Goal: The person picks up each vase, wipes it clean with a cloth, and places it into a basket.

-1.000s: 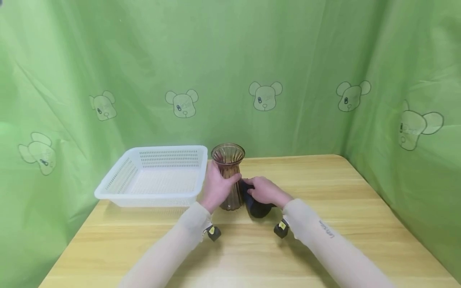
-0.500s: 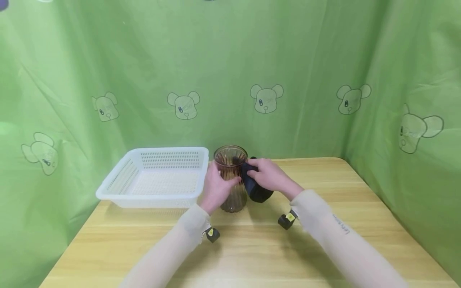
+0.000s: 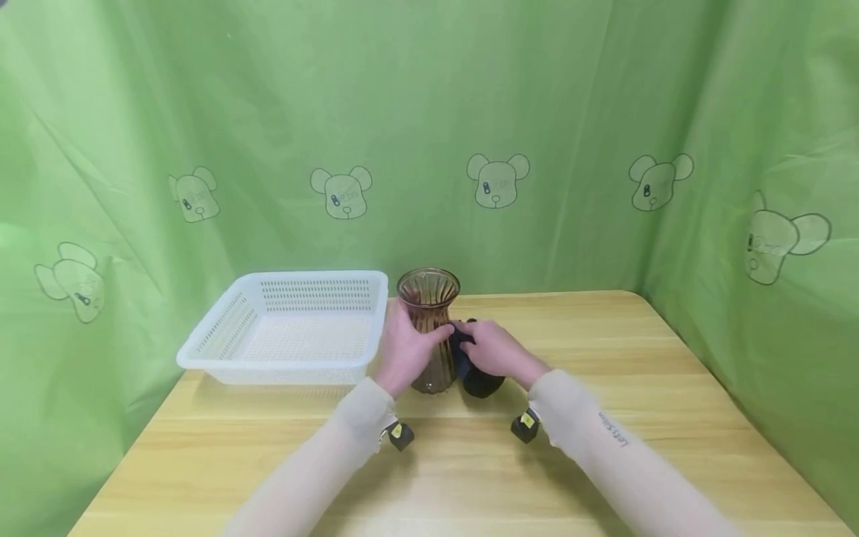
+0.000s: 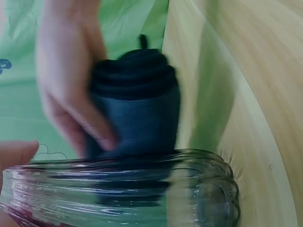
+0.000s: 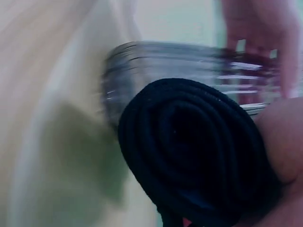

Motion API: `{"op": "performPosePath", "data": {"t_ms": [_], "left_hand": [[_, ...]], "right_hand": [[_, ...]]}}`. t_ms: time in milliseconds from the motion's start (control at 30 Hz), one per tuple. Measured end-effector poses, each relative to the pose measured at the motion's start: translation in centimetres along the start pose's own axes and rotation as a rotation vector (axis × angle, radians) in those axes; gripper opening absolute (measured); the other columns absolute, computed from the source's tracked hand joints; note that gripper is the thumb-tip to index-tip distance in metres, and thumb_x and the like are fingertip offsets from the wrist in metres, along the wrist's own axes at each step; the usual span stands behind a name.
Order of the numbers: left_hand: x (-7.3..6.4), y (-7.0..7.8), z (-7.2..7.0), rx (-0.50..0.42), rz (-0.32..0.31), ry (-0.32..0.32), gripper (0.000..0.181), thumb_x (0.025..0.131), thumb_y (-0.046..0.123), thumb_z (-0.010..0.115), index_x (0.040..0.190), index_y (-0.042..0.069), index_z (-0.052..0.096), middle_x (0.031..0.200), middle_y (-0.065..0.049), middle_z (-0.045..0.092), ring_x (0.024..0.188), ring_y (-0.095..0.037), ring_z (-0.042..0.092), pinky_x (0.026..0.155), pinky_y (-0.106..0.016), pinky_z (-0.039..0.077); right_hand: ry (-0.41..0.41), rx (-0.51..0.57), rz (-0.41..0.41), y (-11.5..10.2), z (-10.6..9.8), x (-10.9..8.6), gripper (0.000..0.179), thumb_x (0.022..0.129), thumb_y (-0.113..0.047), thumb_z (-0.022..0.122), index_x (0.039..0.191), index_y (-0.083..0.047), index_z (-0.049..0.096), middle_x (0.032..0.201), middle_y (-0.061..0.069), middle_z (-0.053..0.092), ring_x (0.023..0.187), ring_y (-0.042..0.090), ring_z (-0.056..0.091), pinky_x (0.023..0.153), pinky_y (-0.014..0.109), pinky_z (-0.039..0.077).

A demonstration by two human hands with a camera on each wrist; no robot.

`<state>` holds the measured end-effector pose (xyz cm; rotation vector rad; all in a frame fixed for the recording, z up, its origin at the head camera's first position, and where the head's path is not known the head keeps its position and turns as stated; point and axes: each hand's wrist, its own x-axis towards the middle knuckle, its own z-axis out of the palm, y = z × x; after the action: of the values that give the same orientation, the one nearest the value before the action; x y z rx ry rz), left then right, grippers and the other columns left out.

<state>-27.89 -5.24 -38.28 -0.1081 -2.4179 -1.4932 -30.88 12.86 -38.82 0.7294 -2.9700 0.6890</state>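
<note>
A ribbed, brownish-purple glass vase (image 3: 435,371) with a flared rim stands upright on the wooden table. My left hand (image 3: 405,349) grips it around its narrow upper part, thumb across the front. From the other side, my right hand (image 3: 495,350) holds a rolled dark navy cloth (image 3: 479,382) right against the glass. Spiral layers of the rolled cloth (image 5: 189,146) face the right wrist camera. In the left wrist view, the roll shows partly through the clear vase (image 4: 203,189), with the right hand (image 4: 71,80) behind.
Left of the vase sits a white perforated plastic basket (image 3: 282,365), its near right corner close to my left hand. A green curtain (image 3: 429,134) with bear-head prints hangs behind and along both sides of the wooden table (image 3: 604,462).
My right hand and the rolled cloth rose along the vase's side, then came down again to a little above their first height. The left hand keeps its grip on the vase.
</note>
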Motion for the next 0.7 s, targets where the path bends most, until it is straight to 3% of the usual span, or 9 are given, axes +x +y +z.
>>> {"op": "performPosePath", "data": {"t_ms": [133,300,533,700], "left_hand": [[0.1,0.0,0.0,0.011,-0.005,0.012,0.084,0.076,0.036,0.086,0.144,0.012,0.043,0.134,-0.007,0.044,0.123,-0.026,0.054,0.111,-0.047,0.045],[0.3,-0.1,0.0,0.028,0.023,0.018,0.080,0.075,0.031,0.086,0.141,0.010,0.045,0.130,-0.007,0.050,0.121,-0.025,0.055,0.111,-0.046,0.045],[0.2,-0.1,-0.2,0.047,0.053,0.017,0.076,0.077,0.027,0.085,0.140,0.013,0.046,0.131,-0.005,0.058,0.125,-0.025,0.056,0.111,-0.046,0.046],[0.1,-0.1,-0.3,0.028,0.047,-0.002,0.075,0.077,0.027,0.083,0.141,0.017,0.045,0.137,-0.005,0.060,0.130,-0.025,0.055,0.112,-0.048,0.044]], "right_hand": [[-0.058,-0.004,0.024,0.9,1.3,-0.1,0.045,0.099,-0.010,0.057,0.144,-0.001,0.053,0.140,0.024,0.058,0.128,0.038,0.057,0.108,0.052,0.047],[-0.035,0.033,0.022,1.0,0.9,-0.2,0.044,0.096,-0.010,0.060,0.140,-0.003,0.058,0.135,0.024,0.062,0.120,0.036,0.062,0.102,0.052,0.052],[0.015,0.089,0.029,-0.8,-2.2,-0.6,0.046,0.099,-0.015,0.059,0.144,-0.011,0.056,0.136,0.022,0.062,0.113,0.034,0.064,0.097,0.052,0.053],[0.081,0.155,0.018,-2.3,-4.8,-0.7,0.046,0.100,-0.017,0.058,0.144,-0.005,0.054,0.138,0.023,0.060,0.107,0.031,0.064,0.092,0.047,0.054]]}}
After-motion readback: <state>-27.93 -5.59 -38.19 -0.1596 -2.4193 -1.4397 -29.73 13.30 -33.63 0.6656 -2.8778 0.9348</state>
